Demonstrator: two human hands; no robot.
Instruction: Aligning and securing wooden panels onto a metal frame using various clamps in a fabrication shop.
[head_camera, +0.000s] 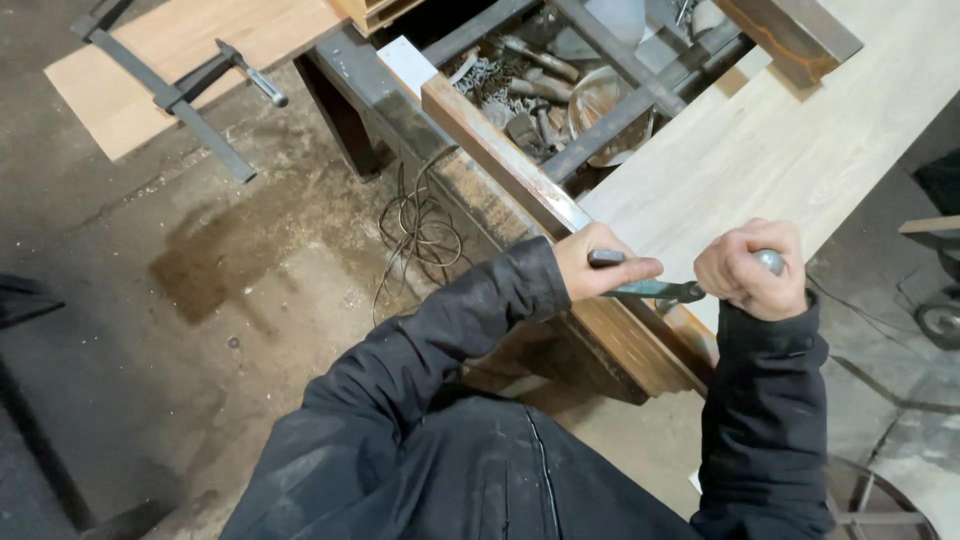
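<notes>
Steel in the grip: a clamp (660, 288) with a dark screw bar, held between both hands at the near edge of the pale board (790, 150).
Right hand (752, 270): fingers curled tight into a fist round the clamp's handle; the rounded metal end shows above the knuckles.
Left hand (597, 262): fingers closed on the clamp's dark head, thumb laid along the bar, pointing toward the other hand.
Clamp position: lying across the wooden rail (520, 180) that runs along the board's edge, just beside the board.
Sleeves: black jacket on both arms.
Beyond the rail: open bench tray (560, 90) of rusty tools and chain under grey metal bars.
Floor: dusty concrete, a coil of wire (420, 225) under the bench.
Far left: second board with a long bar clamp (175, 95) lying on it, well apart from the hands.
</notes>
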